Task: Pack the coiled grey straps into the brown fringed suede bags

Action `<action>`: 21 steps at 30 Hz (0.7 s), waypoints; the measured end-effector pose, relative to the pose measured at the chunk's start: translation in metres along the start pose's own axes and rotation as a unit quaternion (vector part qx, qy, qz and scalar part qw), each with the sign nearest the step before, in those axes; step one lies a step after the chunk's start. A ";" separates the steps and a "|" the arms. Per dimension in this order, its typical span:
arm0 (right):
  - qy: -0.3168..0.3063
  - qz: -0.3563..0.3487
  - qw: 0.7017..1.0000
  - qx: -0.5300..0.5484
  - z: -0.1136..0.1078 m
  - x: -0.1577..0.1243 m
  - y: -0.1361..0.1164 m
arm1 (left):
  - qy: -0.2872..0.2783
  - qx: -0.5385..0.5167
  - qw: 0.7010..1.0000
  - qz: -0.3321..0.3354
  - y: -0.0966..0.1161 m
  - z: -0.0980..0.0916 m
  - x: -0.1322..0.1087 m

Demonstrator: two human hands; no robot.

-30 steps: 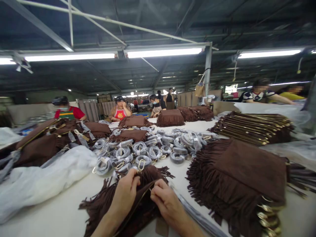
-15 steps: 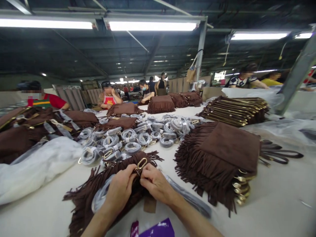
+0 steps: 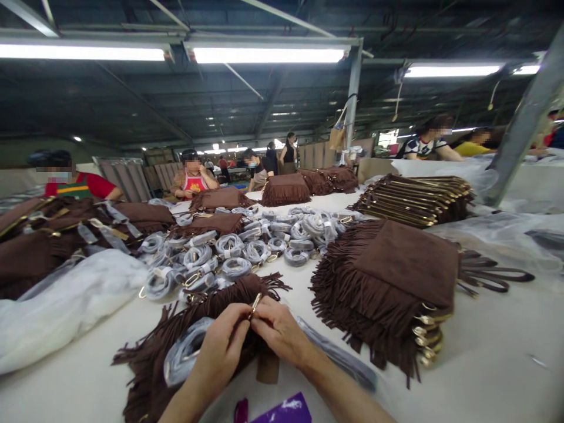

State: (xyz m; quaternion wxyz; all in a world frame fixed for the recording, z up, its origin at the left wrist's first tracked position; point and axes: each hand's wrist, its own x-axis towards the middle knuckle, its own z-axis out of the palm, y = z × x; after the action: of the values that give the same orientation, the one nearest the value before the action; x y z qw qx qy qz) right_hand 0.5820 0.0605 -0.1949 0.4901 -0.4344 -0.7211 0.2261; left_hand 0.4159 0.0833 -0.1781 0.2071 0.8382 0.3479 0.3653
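Observation:
A gold metal clasp (image 3: pixel 255 305) stands pinched between my two hands, over a brown fringed bag (image 3: pixel 150 364) lying on the table. My left hand (image 3: pixel 225 341) closes on its left side, fingers bent. From the right, my right hand (image 3: pixel 279 330) grips the same clasp with thumb and forefinger. A coiled strap in grey wrapping (image 3: pixel 185 352) rests on the bag beside my left wrist. Below my hands hangs a small brown tag (image 3: pixel 267 367). What the fingertips cover at the clasp's base is hidden.
Many wrapped strap coils (image 3: pixel 238 266) lie beyond the bag. At right is a stack of fringed bags (image 3: pixel 405 264), with gold-edged pieces (image 3: pixel 414 198) behind. White wrapping (image 3: pixel 66 305) lies left, a purple packet (image 3: pixel 284 410) near the front. Several people are in the background.
The clasp has turned from showing its open loop to a narrower, more upright edge. Both hands have shifted slightly around it and still hold it.

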 end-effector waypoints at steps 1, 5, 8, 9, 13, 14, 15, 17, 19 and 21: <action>0.001 -0.001 1.000 0.000 0.000 0.000 0.000 | -0.001 -0.013 1.000 -0.022 0.000 0.000 0.001; 0.001 0.000 1.000 -0.008 0.000 -0.001 -0.001 | -0.005 -0.016 0.997 -0.069 -0.005 -0.001 0.007; -0.001 -0.005 1.000 -0.018 0.001 -0.001 0.001 | -0.027 -0.026 0.998 -0.047 -0.010 -0.003 0.009; -0.001 -0.008 1.000 -0.023 0.001 -0.001 0.002 | -0.036 -0.028 0.998 -0.034 -0.010 -0.003 0.009; -0.003 -0.026 0.999 -0.033 0.000 -0.001 0.004 | -0.037 0.016 0.999 -0.007 -0.007 -0.007 0.008; 0.001 -0.026 0.999 -0.026 -0.001 -0.001 0.004 | -0.026 0.034 0.999 -0.008 -0.005 -0.009 0.008; 0.009 -0.019 1.000 -0.013 -0.002 -0.001 0.004 | -0.014 0.046 0.999 -0.010 -0.003 -0.011 0.008; 0.026 0.026 0.998 0.042 -0.004 -0.001 0.002 | 0.011 0.053 0.998 -0.015 0.002 -0.014 0.008; 0.029 0.088 0.986 0.136 -0.006 0.000 0.000 | 0.034 0.024 0.999 -0.028 0.008 -0.017 0.007; 0.021 0.120 0.966 0.230 -0.007 0.000 -0.002 | 0.052 -0.046 0.996 -0.062 0.012 -0.017 0.006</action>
State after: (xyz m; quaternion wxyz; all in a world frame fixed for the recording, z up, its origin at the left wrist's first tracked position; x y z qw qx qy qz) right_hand 0.5880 0.0586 -0.1906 0.5610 -0.3985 -0.5817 0.4337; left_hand 0.4111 0.0812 -0.1575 0.2494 0.7847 0.3921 0.4103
